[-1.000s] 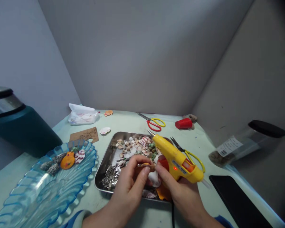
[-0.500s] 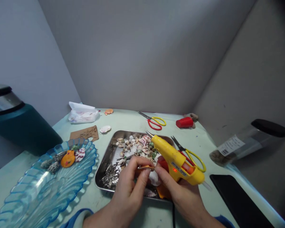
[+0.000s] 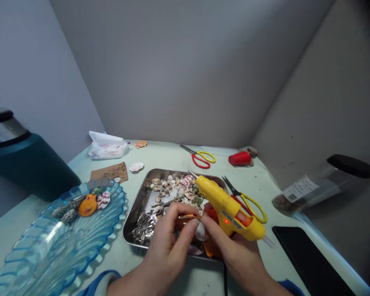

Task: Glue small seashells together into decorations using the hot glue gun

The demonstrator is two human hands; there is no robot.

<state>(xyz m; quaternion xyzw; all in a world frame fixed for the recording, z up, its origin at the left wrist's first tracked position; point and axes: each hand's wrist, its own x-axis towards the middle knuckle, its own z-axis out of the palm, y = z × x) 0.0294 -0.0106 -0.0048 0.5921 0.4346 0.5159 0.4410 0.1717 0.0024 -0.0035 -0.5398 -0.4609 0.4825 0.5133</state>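
**Hands stay close, glue gun creeps a tiny bit**

Almost nothing has moved in the last second. The two hands are still tucked together over the near side of the tray (image 3: 135,216). The glue gun (image 3: 226,205) has slid just a little toward 10 o'clock, and its tip still points out over the shells (image 3: 177,189). So the work is still at the same small, fiddly spot, and both hands hold steady.

The left hand (image 3: 168,246) pinches a little piece (image 3: 188,216) tight between its fingers (image 3: 185,235). The piece is thin and silvery with a bit of orange on it. It may be a clip with a shell on it, but it is too small to be sure. It sits right between the two hands, above the tray.

The right hand (image 3: 237,257) is clenched round the glue gun's handle, and one finger reaches over to touch the little piece. The gun is yellow, and a small red light glows on its side.

A blue dish (image 3: 33,263) rests on the bench (image 3: 160,156) at 9 o'clock. Scissors (image 3: 248,202) lie just behind the gun at 1 o'clock.
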